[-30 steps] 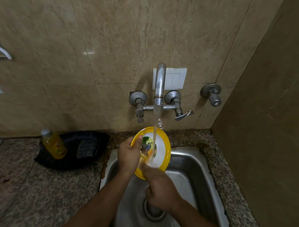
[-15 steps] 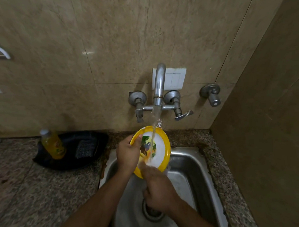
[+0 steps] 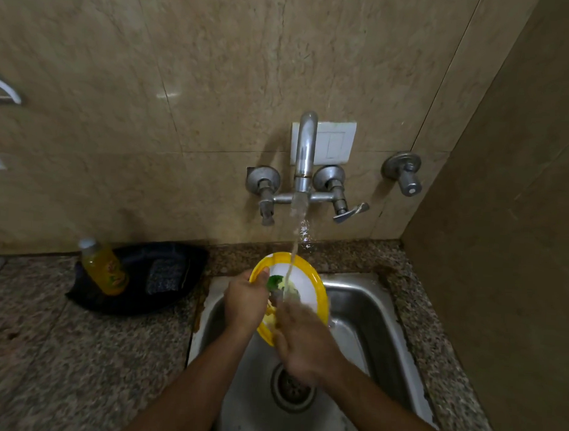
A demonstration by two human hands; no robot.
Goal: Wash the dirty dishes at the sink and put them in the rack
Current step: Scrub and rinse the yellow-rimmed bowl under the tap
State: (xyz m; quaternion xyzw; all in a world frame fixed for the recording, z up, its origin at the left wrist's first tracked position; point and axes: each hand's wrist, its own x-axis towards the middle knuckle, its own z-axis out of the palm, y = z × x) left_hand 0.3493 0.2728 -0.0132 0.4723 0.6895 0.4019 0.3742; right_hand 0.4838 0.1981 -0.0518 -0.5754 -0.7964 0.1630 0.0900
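A: Where is the plate [image 3: 306, 283] now, and which hand has it?

B: The yellow-rimmed plate is over the sink [image 3: 370, 316], tilted with its face toward the person, under the water stream [image 3: 294, 248] from the tap [image 3: 305, 151]. The left hand [image 3: 245, 303] grips it at the rim, about 9 o'clock on the plate, with the thumb on the front face.

A: And the right hand?

B: The right hand [image 3: 300, 340] lies on the lower part of the plate, about 6 o'clock, with its fingers laid on the white face. It is blurred, but the fingers look fairly straight, so I judge it is pressing or rubbing and not gripping.

A: So which relation matters for the next move?

B: From the right hand the unwashed face lies toward 12 o'clock, up to where the water lands. The plate is round, so it has no true long axis; only the tilt counts. Both hands touch it, and the left one carries the weight.

A: How many things do you count?

B: One plate, two hands, one sink with one drain [image 3: 291, 386], one tap spout with two handles, and one more valve [image 3: 405, 175] at 2 o'clock. On the counter [image 3: 58, 352], at 9 o'clock, are one yellow bottle [image 3: 103, 267] and one dark bag [image 3: 150, 274]. I see no rack and no other dishes.
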